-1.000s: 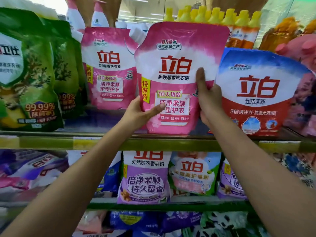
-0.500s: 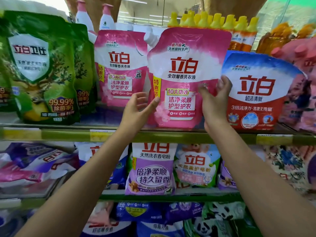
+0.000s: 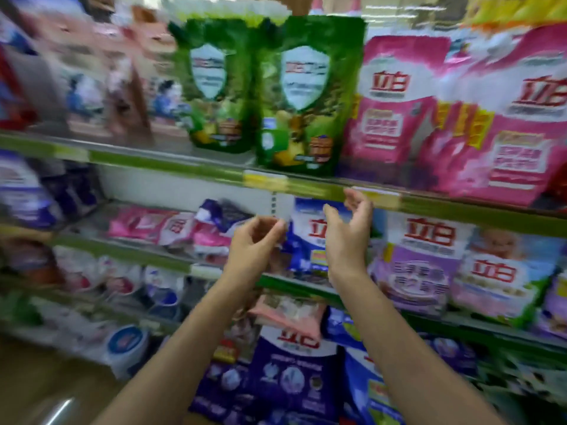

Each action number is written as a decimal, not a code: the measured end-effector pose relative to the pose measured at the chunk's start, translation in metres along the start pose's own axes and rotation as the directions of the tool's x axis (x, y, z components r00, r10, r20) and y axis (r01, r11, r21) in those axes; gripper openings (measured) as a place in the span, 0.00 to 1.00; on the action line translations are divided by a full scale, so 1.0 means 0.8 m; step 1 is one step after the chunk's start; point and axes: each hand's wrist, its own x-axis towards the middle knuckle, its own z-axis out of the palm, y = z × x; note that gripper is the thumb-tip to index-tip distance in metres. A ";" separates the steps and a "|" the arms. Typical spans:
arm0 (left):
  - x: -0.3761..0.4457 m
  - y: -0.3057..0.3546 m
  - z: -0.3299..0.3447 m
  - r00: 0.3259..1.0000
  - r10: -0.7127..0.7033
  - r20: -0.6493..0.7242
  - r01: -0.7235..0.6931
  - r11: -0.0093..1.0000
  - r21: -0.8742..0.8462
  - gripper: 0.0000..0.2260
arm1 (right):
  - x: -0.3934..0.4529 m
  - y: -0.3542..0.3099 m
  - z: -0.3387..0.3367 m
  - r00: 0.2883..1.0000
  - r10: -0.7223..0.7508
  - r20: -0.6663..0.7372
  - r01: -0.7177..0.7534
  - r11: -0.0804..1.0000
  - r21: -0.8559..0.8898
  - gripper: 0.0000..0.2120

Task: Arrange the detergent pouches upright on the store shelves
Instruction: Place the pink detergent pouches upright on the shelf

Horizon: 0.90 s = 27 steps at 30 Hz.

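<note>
Both hands hang empty in front of the middle shelf [image 3: 171,259]: the left hand [image 3: 251,246] has its fingers loosely curled round nothing, and the right hand [image 3: 348,237] is held open, palm turned inward, fingers relaxed and slightly bent, just below the front edge of the upper shelf [image 3: 184,167]. Directly behind and between them a blue pouch [image 3: 310,240] stands on the middle shelf near its front edge, long axis upright, printed face outward. To its left, toward the back of that shelf, a heap of fallen pouches [image 3: 190,228], pink and purple, lies flat or slumped, their long axes running roughly along the shelf; motion blur hides which way each top points. On the upper shelf the green pouches [image 3: 264,96] and pink pouches [image 3: 429,111] stand upright along the front edge, tops up, faces forward, so that row looks finished. The judgement is that the work is partly done: the slumped heap on the middle shelf is what remains, and the hands seem aimed at it.
</note>
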 end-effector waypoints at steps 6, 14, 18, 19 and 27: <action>-0.015 -0.054 -0.142 0.988 -0.133 -0.084 0.138 0.989 0.060 0.05 | -0.090 0.055 0.143 0.961 0.237 0.140 -0.240 0.971 0.003 0.11; 0.050 -0.117 -0.273 0.948 -0.226 -0.225 0.253 0.963 0.095 0.08 | -0.078 0.130 0.281 0.889 0.415 0.195 -0.411 0.909 -0.062 0.06; 0.099 -0.144 -0.331 0.909 -0.217 -0.356 0.278 0.952 0.130 0.07 | -0.051 0.170 0.355 0.827 0.516 0.222 -0.510 0.856 -0.089 0.08; 0.110 -0.151 -0.346 0.890 -0.222 -0.398 0.293 0.947 0.127 0.05 | -0.047 0.179 0.373 0.797 0.556 0.235 -0.549 0.830 -0.100 0.11; 0.216 -0.197 -0.432 0.868 -0.265 -0.420 0.353 0.925 0.144 0.12 | -0.034 0.248 0.493 0.613 0.771 0.173 -0.761 0.635 -0.134 0.10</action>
